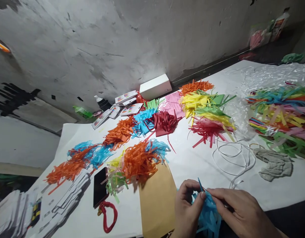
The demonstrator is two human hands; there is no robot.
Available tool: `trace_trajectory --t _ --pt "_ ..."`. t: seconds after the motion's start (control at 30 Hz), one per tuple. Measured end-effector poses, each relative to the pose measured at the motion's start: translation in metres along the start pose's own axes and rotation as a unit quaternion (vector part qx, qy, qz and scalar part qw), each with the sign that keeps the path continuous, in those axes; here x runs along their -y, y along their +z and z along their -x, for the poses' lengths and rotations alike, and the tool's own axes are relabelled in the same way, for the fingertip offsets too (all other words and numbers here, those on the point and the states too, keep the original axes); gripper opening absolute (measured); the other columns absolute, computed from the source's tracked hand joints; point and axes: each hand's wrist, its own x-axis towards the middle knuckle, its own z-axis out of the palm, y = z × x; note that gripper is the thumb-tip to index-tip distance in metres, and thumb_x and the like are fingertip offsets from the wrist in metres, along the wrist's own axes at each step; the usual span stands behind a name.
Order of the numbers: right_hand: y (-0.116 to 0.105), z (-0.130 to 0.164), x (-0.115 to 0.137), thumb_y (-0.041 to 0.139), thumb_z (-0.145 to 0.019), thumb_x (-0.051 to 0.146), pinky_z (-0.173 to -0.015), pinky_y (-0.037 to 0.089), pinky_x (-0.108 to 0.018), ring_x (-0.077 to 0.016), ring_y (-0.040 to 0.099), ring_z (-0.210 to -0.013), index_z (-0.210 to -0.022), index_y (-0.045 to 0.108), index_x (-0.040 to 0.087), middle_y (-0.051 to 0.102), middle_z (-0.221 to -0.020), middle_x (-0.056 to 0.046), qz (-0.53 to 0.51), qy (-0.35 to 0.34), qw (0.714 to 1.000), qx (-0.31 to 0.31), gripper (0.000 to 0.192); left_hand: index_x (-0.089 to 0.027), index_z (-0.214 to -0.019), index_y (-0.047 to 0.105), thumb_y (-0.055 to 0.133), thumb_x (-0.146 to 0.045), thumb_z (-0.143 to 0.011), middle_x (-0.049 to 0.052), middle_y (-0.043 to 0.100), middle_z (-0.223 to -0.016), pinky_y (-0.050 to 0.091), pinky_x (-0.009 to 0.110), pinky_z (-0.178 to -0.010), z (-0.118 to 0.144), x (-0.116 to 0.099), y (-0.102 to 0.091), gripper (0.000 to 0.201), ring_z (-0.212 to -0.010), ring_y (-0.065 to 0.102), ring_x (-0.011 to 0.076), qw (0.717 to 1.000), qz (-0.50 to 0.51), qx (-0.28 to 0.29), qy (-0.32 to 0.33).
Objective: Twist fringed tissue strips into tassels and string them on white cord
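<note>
A blue fringed tissue-paper tassel hangs between my two hands near the front edge of the table. My left hand pinches its top between thumb and forefinger, and a thin blue end sticks up there. From the other side, my right hand has thumb and forefinger closed on the same twisted top. The fingertips almost meet. Part of the tassel is covered by the fingers. Just left of the hands lies a tan envelope-like sheet, with orange fringed paper over its upper end.
Several fringed paper bundles, such as dark red and yellow, cover the middle. White cord and a grey cloth lie right. A black phone with a red strap is left. A white box stands by the wall.
</note>
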Motion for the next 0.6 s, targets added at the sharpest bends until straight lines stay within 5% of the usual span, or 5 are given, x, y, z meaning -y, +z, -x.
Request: trace_trajectory --t 0.2,0.4,0.47,0.6 --pt "0.0 0.002 0.001 0.042 -0.1 0.011 -0.065 0.055 -0.021 -0.0135 0.075 -0.071 -0.112 0.062 0.022 0.073 -0.08 0.001 0.03 -0.032 0.999 0.028 0.026 -0.02 -0.087 0.067 0.07 -0.027 -0.09 0.002 0.066 -0.081 0.051 0.024 -0.072 0.002 0.006 0.001 0.008 -0.077 0.062 0.0161 0.986 -0.107 -0.015 0.128" --pt "0.005 0.011 -0.009 0.048 -0.101 0.022 -0.067 0.055 -0.02 -0.0147 0.074 -0.076 -0.109 0.067 0.025 0.072 -0.081 0.001 -0.055 0.11 0.99 0.067 0.021 -0.024 -0.097 0.065 0.067 -0.011 -0.088 0.0 0.067 -0.086 0.052 0.022 -0.073 0.0 0.0 0.004 0.016 -0.08 0.064 0.014 0.956 -0.165 -0.001 0.243" --pt "0.007 0.012 -0.013 0.052 -0.1 0.034 -0.058 0.052 -0.019 -0.0138 0.069 -0.065 -0.116 0.067 0.024 0.069 -0.074 0.001 -0.135 0.228 0.961 0.085 0.023 -0.024 -0.098 0.065 0.066 -0.008 -0.087 0.001 0.067 -0.087 0.053 0.023 -0.073 -0.001 -0.002 0.004 0.02 -0.081 0.065 0.0146 0.951 -0.168 0.012 0.261" --pt "0.011 0.008 -0.014 0.06 -0.092 0.058 -0.042 0.036 -0.017 -0.0086 0.047 -0.044 -0.126 0.061 0.019 0.054 -0.06 0.006 -0.344 0.407 0.836 0.13 0.053 -0.025 -0.102 0.064 0.065 -0.005 -0.085 0.003 0.067 -0.088 0.053 0.026 -0.071 -0.001 -0.006 0.002 0.026 -0.083 0.065 0.0176 0.937 -0.181 0.049 0.295"
